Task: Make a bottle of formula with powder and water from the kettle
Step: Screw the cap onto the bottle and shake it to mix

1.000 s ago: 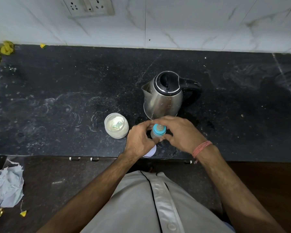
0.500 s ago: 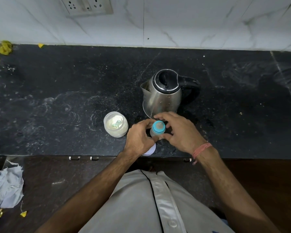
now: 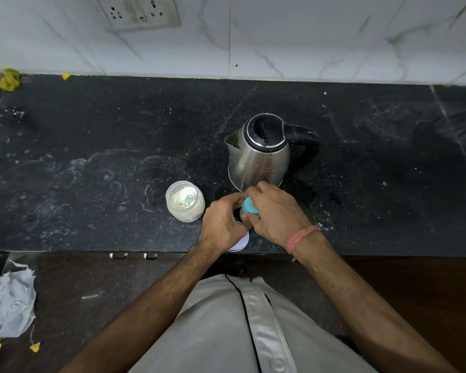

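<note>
Presumably to turn its blue collar, we steady the bottle (image 3: 244, 211) at the counter's (image 3: 92, 157) front edge, left hand (image 3: 222, 223) curled round its body, right hand (image 3: 276, 212) fingers pinching the top.

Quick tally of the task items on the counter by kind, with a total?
Kettle: 1
Powder jar, open: 1
Bottle, blue collar, held by the left hand and right hand: 1
White lid by the counter edge: 1
Total: 4
</note>
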A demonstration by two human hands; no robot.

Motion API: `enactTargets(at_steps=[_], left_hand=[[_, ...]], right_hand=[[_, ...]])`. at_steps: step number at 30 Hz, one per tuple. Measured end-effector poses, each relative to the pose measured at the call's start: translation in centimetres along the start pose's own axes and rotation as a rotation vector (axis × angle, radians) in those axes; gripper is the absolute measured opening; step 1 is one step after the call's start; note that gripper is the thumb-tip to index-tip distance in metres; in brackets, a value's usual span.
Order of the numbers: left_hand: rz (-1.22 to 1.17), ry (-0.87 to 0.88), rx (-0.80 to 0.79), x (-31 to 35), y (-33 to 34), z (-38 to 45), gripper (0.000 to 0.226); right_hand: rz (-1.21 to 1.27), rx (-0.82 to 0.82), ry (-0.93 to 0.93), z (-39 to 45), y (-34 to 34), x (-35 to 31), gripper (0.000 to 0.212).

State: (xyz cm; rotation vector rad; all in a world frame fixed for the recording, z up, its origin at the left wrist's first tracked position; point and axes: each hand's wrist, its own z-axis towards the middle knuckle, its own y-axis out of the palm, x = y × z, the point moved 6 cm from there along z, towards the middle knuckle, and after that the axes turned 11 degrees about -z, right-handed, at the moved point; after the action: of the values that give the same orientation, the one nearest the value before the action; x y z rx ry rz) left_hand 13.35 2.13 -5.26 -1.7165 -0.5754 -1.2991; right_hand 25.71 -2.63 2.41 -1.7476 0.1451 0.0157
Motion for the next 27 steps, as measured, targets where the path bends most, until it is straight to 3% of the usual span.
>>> enactTargets(at_steps=[7, 12, 16, 20, 22, 24, 27], left_hand=[[0.029, 0.016, -0.001, 0.2, 0.2, -0.2, 0.056], [0.029, -0.006, 0.023, -0.5, 0.2, -0.1, 0.060], [0.023, -0.019, 0.056, -0.3, 0.3, -0.3, 0.057], [0.030, -0.017, 0.071, -0.6, 0.5, -0.5, 0.047], [0.037, -0.028, 0.069, -0.9, 0.5, -0.5, 0.045], [0.028, -0.027, 0.062, -0.8, 0.5, -0.3, 0.046], [-0.002, -0.007, 0.009, -0.6, 0.3, 0.1, 0.053]], right_hand=[[0.036, 0.070, 0.039, -0.5, 1.3, 0.2, 0.050], [0.322, 0.038, -0.096, -0.8, 2.6, 2.5, 0.058], [0.629, 0.149, 0.067, -1.9, 4.0, 2.8, 0.056], [0.729, 0.326, 0.419, -3.2, 4.9, 2.7, 0.056], [0.738, 0.390, 0.477, -3.6, 5.3, 2.0, 0.058], [0.773, 0.386, 0.415, -3.3, 5.0, 1.7, 0.055], [0.814, 0.204, 0.140, -2.1, 3.9, 1.8, 0.065]])
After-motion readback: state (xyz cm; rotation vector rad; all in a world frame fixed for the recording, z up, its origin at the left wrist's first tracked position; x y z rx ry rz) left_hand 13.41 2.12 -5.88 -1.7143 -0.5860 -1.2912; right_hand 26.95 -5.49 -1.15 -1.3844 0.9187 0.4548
